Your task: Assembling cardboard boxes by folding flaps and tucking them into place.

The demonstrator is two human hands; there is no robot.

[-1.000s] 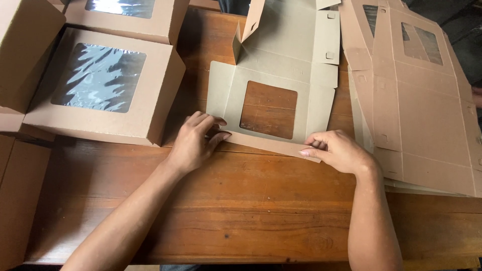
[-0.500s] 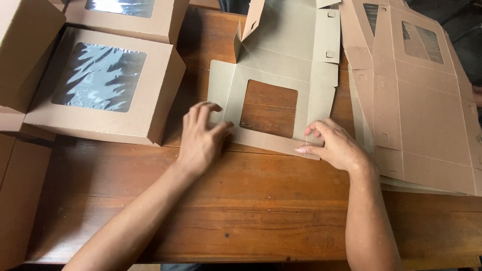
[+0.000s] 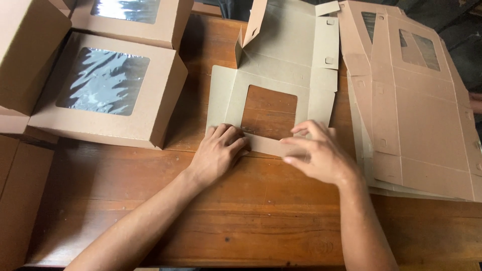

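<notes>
Work surface: one brown wooden table [image 3: 261,221], grain running left to right.
Workpiece: one flat, unfolded brown cardboard box blank with a square window cut-out [image 3: 281,75], lying at the centre of the table, from 12 o'clock down to the hands. The table wood shows through the cut-out. One side flap at its upper left stands upright.
Near flap: one narrow cardboard strip [image 3: 266,145] along the blank's near edge, at 6 o'clock of the cut-out, lying between both hands.
Left hand [image 3: 218,153]: palm down at 7 o'clock of the cut-out; fingers together and extended, pressing flat on the strip's left end. Nothing is clasped.
Right hand [image 3: 319,155]: at 5 o'clock of the cut-out; fingers spread apart and slightly curled over the strip's right end. Whether the fingertips touch the cardboard cannot be told.
Finished items: three assembled brown cardboard boxes [image 3: 108,90], two with visible clear film windows, grouped at 9 to 11 o'clock, well apart from the hands. The third, at the left edge, is cut off by the frame.
Stock: one stack of flat brown cardboard blanks [image 3: 416,110] at 3 o'clock, just beside the workpiece; sheet count cannot be told.
Other: one further brown cardboard surface [image 3: 17,200] at 8 o'clock, partly out of view.
</notes>
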